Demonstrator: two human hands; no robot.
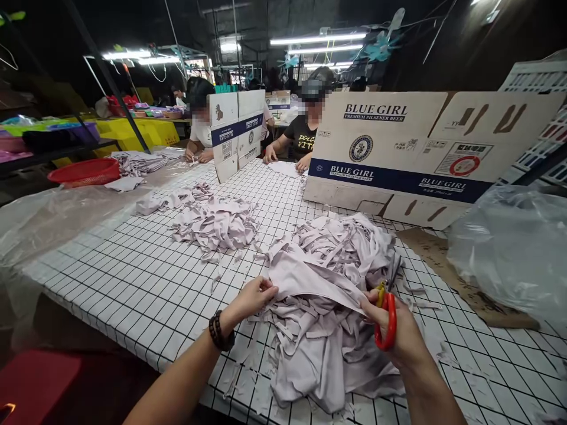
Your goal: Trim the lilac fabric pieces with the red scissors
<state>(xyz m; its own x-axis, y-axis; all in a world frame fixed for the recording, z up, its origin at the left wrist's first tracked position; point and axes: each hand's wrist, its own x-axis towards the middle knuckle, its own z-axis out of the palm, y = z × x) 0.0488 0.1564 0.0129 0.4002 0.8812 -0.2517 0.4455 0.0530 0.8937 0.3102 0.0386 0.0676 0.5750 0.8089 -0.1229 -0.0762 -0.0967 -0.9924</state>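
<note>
Gridded tabletop (119, 277) bears cardboard panels (398, 133) beyond fabric heaps (310, 348).

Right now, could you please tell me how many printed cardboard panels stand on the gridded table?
2: the large panel at right, and the smaller panel left of it. Others may be hidden.

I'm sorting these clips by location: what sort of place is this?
Probably a garment workshop: a pile of pale fabric pieces lies on a grid-patterned table, the right hand holds red-handled scissors, and a co-worker handles pale cloth across the table.
</note>
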